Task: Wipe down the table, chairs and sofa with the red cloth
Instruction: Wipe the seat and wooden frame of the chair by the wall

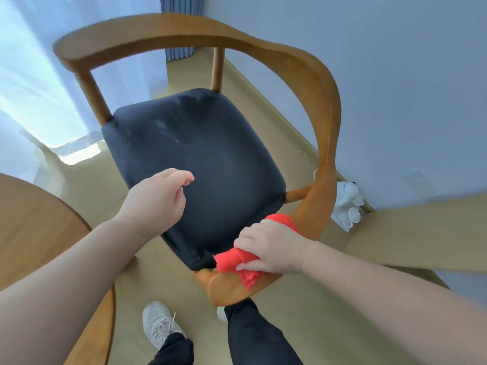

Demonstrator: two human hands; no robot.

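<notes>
On the near end of the chair [320,106] armrest, the bunched red cloth [238,258] is pressed by the right hand [274,248], its long axis following the rail; the left hand [158,198] is held loosely curled, empty, above the dark seat [210,154]; the round table [34,222] is seen at left.

I had a single view, worn on the head: it looked steeply forward and down from standing height, close over the curved wooden armchair with the dark padded seat [195,159], my own grey-white sneaker [159,324] at the frame's bottom edge.
</notes>
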